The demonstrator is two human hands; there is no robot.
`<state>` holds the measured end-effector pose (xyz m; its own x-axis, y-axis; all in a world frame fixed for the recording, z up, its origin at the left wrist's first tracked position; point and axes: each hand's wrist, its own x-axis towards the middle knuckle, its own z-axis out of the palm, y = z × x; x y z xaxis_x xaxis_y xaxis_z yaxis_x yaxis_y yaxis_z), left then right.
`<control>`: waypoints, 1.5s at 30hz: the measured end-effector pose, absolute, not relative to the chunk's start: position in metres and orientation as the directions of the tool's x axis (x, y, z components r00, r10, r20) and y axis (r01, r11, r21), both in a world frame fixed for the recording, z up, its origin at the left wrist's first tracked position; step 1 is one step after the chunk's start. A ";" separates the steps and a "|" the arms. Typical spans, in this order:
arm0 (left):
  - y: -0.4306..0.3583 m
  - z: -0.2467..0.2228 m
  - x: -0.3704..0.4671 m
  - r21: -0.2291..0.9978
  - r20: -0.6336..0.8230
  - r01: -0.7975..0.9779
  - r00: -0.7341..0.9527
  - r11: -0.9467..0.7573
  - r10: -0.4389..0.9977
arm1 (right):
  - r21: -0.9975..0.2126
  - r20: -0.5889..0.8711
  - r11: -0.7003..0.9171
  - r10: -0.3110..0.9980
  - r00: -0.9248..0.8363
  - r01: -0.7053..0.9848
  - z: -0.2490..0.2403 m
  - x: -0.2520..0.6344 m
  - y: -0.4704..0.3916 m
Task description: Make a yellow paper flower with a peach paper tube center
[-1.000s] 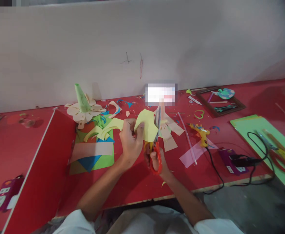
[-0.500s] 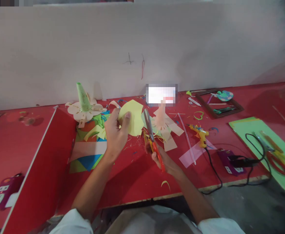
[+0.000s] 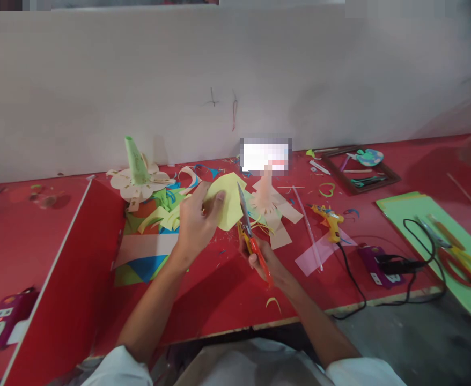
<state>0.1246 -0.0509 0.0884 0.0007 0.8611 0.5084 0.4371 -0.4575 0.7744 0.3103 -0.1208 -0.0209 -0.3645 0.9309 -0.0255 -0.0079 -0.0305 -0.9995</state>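
Observation:
My left hand (image 3: pixel 195 222) pinches a pale yellow paper piece (image 3: pixel 228 199) above the red table (image 3: pixel 219 300). My right hand (image 3: pixel 265 260) grips red-and-yellow-handled scissors (image 3: pixel 248 230), whose blades point up and touch the paper's right edge. A thin yellow sliver (image 3: pixel 273 303) lies on the table near my right wrist. Behind the scissors stands a peach paper flower (image 3: pixel 268 199).
A pile of coloured paper scraps (image 3: pixel 155 236) lies left of my hands, with a green paper cone (image 3: pixel 134 161) on a peach flower shape. Right: a yellow glue gun (image 3: pixel 330 220), purple power strip (image 3: pixel 380 265), green sheets (image 3: pixel 436 236) with more scissors (image 3: pixel 456 252), a brown frame (image 3: pixel 360 169).
The scissors left the paper as my left hand lifted it away to the left; now hand and paper have come back right and the blades meet the paper's edge again.

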 end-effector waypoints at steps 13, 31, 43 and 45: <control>-0.065 0.081 0.150 0.810 0.475 0.405 -0.028 -0.425 0.880 | -0.981 -0.031 -0.084 0.958 -0.286 -0.176 -0.021 0.300 -0.121; -0.072 0.090 0.134 0.780 0.582 0.364 -0.120 -0.510 0.805 | -0.841 -0.101 -0.031 0.990 -0.101 0.540 -0.026 0.292 -0.111; -0.050 0.096 0.103 0.762 0.530 0.453 -0.025 -0.463 0.848 | -0.532 0.184 0.501 0.855 -0.485 0.683 -0.015 0.192 -0.101; -0.044 0.094 0.096 0.750 0.541 0.478 -0.046 -0.457 0.840 | -0.617 0.286 0.527 0.842 -0.457 0.584 -0.014 0.207 -0.098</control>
